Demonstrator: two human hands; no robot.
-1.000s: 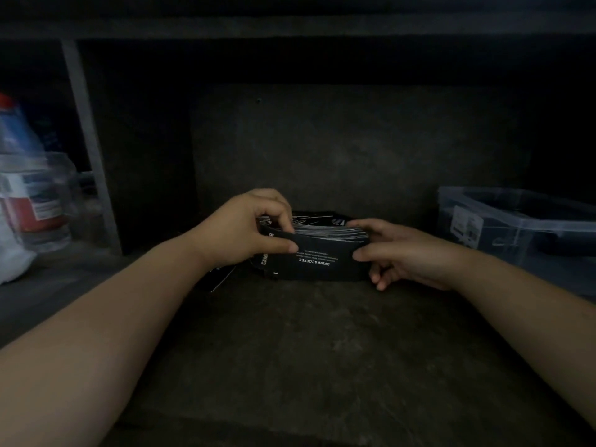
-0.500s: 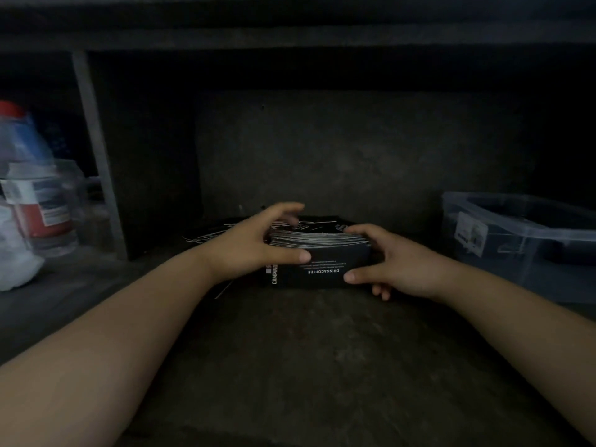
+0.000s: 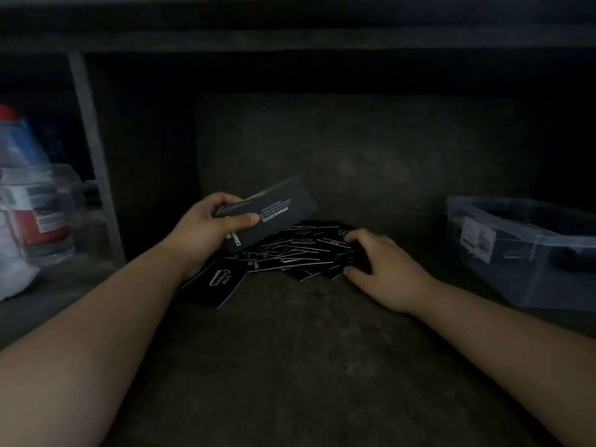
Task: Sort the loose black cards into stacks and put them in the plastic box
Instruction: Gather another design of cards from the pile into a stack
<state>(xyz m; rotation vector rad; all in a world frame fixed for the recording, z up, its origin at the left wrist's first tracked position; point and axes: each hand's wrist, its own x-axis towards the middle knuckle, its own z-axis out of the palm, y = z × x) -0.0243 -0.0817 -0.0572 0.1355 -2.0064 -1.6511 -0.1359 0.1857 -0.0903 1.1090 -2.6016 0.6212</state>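
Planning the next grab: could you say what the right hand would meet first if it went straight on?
The right hand would first meet the pile of loose black cards, which its fingertips seem to touch.

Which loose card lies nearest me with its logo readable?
The card with the white script logo, at the pile's near-left corner by the left hand; the rest overlap farther back, showing mostly edges.

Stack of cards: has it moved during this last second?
Yes. The stack of cards has risen and shifted left, away from the plastic box; only the left hand holds it, the right hand touching the loose cards.
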